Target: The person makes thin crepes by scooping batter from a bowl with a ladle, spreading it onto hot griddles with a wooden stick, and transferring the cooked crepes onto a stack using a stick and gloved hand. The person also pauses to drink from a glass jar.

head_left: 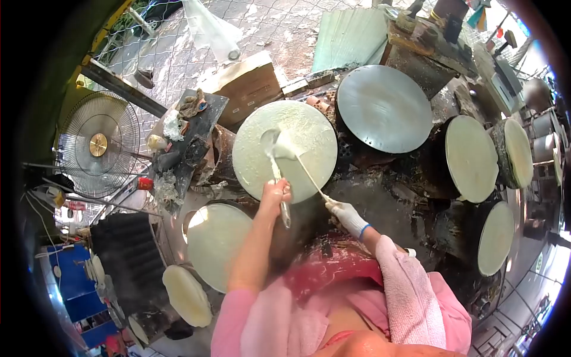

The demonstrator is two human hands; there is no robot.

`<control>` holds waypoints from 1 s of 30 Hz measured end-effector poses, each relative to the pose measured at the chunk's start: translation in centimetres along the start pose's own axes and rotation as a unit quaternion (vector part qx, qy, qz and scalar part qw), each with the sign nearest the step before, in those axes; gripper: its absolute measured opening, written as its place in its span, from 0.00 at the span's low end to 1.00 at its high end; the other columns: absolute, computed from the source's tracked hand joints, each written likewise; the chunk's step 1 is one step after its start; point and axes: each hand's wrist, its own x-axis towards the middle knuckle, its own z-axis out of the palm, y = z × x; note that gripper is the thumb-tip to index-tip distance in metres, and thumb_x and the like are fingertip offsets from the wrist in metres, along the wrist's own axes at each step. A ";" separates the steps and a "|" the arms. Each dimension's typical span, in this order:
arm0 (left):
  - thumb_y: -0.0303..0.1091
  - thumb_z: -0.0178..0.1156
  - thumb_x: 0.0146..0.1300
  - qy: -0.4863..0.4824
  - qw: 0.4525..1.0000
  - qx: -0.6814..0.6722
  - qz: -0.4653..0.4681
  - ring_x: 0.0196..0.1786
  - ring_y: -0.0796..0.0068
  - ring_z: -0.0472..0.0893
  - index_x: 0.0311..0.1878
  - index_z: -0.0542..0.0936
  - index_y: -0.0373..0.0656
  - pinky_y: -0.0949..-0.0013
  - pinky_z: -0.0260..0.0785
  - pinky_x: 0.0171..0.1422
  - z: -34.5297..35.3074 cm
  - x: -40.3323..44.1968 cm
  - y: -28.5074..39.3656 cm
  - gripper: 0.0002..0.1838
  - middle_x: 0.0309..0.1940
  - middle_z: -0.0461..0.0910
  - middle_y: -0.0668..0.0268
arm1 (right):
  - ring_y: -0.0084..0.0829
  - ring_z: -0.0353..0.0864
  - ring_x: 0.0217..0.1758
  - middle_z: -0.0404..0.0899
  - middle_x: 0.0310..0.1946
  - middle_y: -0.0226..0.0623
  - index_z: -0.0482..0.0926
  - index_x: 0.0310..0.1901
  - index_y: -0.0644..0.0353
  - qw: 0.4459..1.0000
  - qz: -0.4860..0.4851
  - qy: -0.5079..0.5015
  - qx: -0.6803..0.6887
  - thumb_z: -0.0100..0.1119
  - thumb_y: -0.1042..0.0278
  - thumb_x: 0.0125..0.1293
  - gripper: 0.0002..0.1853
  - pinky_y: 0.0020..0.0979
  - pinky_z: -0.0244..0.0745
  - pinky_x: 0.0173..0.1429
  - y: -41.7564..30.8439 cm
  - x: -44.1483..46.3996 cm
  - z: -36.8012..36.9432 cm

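My left hand (276, 194) is bare and closed round the handle of a ladle (270, 140), whose bowl is over the middle of a round griddle (256, 172). Pale batter (300, 122) covers the griddle's top, thicker and lumpy toward the far side. My right hand (347, 218) wears a white knit glove with a blue cuff and grips the thin stick of a batter spreader (309, 177). The spreader's pale, batter-coated head lies beside the ladle bowl, and I cannot tell whether the two touch.
A bare dark griddle (385, 109) stands at the far right. Several pale-topped round griddles, one here (471, 158), curve along the right; another (220, 245) is at my left. A fan (98, 144), a cluttered metal stand (189, 137) and a cardboard box (245, 89) are beyond.
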 end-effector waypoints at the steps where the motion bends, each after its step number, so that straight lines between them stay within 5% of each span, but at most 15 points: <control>1: 0.28 0.52 0.71 0.011 0.998 -0.057 0.001 0.19 0.83 0.64 0.33 0.73 0.35 0.75 0.51 0.19 -0.3 -0.9 -0.7 0.09 0.21 0.68 0.70 | 0.13 0.67 0.20 0.71 0.23 0.18 0.77 0.64 0.49 1.000 -0.019 0.004 -0.013 0.59 0.56 0.71 0.22 0.20 0.60 0.22 -0.3 0.3 0.4; 2: 0.28 0.51 0.71 0.023 0.993 -0.114 0.002 0.19 0.83 0.64 0.34 0.72 0.35 0.76 0.51 0.20 -0.6 -1.8 -1.4 0.09 0.21 0.67 0.71 | 0.12 0.67 0.19 0.72 0.22 0.19 0.76 0.64 0.51 0.998 0.012 0.059 -0.022 0.59 0.56 0.71 0.22 0.20 0.58 0.20 -0.8 0.3 0.5; 5: 0.31 0.50 0.73 0.013 0.984 -0.179 -0.018 0.18 0.80 0.64 0.34 0.71 0.37 0.74 0.55 0.22 -0.4 -4.2 -1.8 0.10 0.21 0.66 0.71 | 0.12 0.67 0.22 0.74 0.26 0.19 0.75 0.65 0.51 0.981 -0.139 0.132 -0.013 0.59 0.55 0.71 0.23 0.19 0.61 0.24 2.0 1.7 -1.3; 10: 0.33 0.48 0.75 -0.059 0.915 -0.395 -0.059 0.23 0.79 0.68 0.39 0.70 0.37 0.74 0.62 0.28 0.4 -1.8 -3.2 0.09 0.23 0.68 0.71 | 0.14 0.67 0.24 0.79 0.33 0.21 0.78 0.62 0.54 0.998 -0.016 -0.043 -0.031 0.61 0.55 0.69 0.23 0.20 0.67 0.30 -0.5 -1.6 4.1; 12: 0.32 0.45 0.75 -0.183 0.850 -0.492 -0.042 0.21 0.84 0.66 0.43 0.69 0.30 0.78 0.60 0.27 -2.3 -1.3 -1.6 0.11 0.22 0.66 0.74 | 0.13 0.65 0.15 0.74 0.22 0.22 0.75 0.66 0.46 0.998 0.003 -0.036 -0.050 0.59 0.52 0.69 0.24 0.18 0.59 0.18 -3.6 -2.8 2.9; 14: 0.32 0.45 0.76 -0.365 0.790 -0.493 -0.026 0.16 0.84 0.63 0.45 0.70 0.29 0.77 0.57 0.23 -6.0 -2.0 -0.1 0.12 0.19 0.64 0.76 | 0.13 0.65 0.16 0.73 0.21 0.22 0.75 0.65 0.47 0.995 -0.051 0.048 -0.064 0.59 0.53 0.69 0.24 0.19 0.59 0.19 -4.1 -1.3 -0.1; 16: 0.36 0.47 0.75 -0.238 0.885 -0.399 -0.036 0.12 0.84 0.60 0.46 0.72 0.32 0.75 0.53 0.20 -5.2 -3.6 2.0 0.14 0.17 0.62 0.77 | 0.14 0.66 0.19 0.73 0.23 0.20 0.76 0.64 0.49 0.985 -0.077 0.080 -0.130 0.60 0.52 0.69 0.25 0.20 0.62 0.22 -4.1 1.4 -1.9; 18: 0.43 0.52 0.73 -0.126 0.979 -0.159 0.013 0.12 0.86 0.58 0.44 0.75 0.38 0.74 0.52 0.19 -2.0 -5.2 5.5 0.15 0.17 0.62 0.78 | 0.15 0.68 0.24 0.77 0.27 0.22 0.77 0.63 0.54 0.971 -0.046 -0.022 -0.232 0.61 0.54 0.69 0.24 0.21 0.69 0.32 -6.3 -0.9 -2.7; 21: 0.39 0.45 0.78 -0.189 0.969 -0.155 0.028 0.11 0.88 0.60 0.46 0.73 0.37 0.77 0.52 0.21 4.0 -5.2 9.6 0.14 0.19 0.64 0.80 | 0.14 0.68 0.24 0.75 0.26 0.21 0.75 0.65 0.53 0.958 -0.113 -0.083 -0.251 0.64 0.57 0.68 0.26 0.19 0.66 0.29 -3.9 0.8 -7.0; 24: 0.39 0.44 0.78 -0.213 0.968 -0.131 0.034 0.09 0.88 0.60 0.47 0.73 0.35 0.78 0.50 0.17 12.2 -4.0 11.4 0.15 0.18 0.64 0.80 | 0.16 0.73 0.29 0.78 0.29 0.23 0.76 0.64 0.51 0.997 -0.076 0.025 -0.010 0.63 0.56 0.68 0.25 0.20 0.69 0.35 -7.7 -4.1 -14.4; 30: 0.45 0.50 0.75 -0.264 0.963 -0.014 0.049 0.11 0.84 0.59 0.44 0.74 0.37 0.74 0.54 0.21 30.5 6.2 9.2 0.17 0.16 0.61 0.78 | 0.11 0.65 0.28 0.73 0.31 0.17 0.70 0.68 0.54 0.944 -0.206 0.250 0.061 0.58 0.65 0.72 0.24 0.16 0.65 0.32 -11.1 -5.9 -31.6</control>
